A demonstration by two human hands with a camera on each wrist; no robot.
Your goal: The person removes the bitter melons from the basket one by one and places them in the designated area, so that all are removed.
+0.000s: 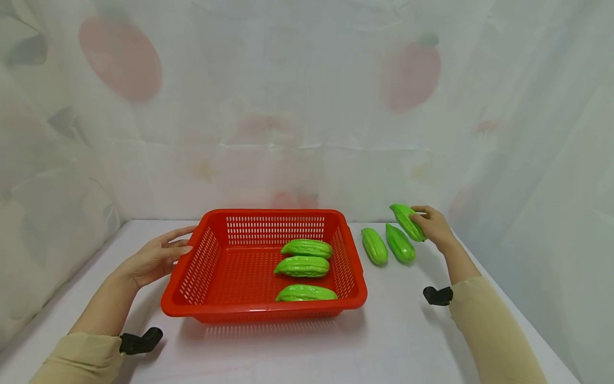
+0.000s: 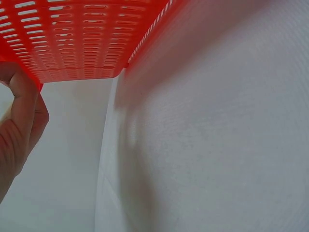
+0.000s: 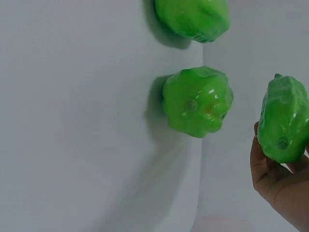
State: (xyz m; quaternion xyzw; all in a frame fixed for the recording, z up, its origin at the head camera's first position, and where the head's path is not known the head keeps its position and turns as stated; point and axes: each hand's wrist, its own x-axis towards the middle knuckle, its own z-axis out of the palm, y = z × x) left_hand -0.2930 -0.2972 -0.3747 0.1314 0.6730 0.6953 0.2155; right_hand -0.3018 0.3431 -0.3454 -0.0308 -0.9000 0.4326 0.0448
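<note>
At the left side of a red plastic basket (image 1: 201, 309), my left hand (image 1: 155, 258) touches the outer edge of the rim with loosely bent fingers. From the left wrist view, the same hand (image 2: 21, 121) overlaps the slotted wall (image 2: 87, 43). Over at the far right, my right hand (image 1: 434, 226) holds a glossy green bitter melon (image 1: 408, 221) between thumb and fingers, raised above the table. Two more bitter melons, a paler one (image 1: 374, 246) and a darker one (image 1: 400, 244), lie close by its left. Inside the basket, three others (image 1: 302, 266) rest on the right half.
A white cloth covers the table (image 1: 403, 330). Pale curtains with printed fruit (image 1: 268, 106) hang behind it and along both sides. Black wrist mounts (image 1: 141, 341) stick out from both sleeves.
</note>
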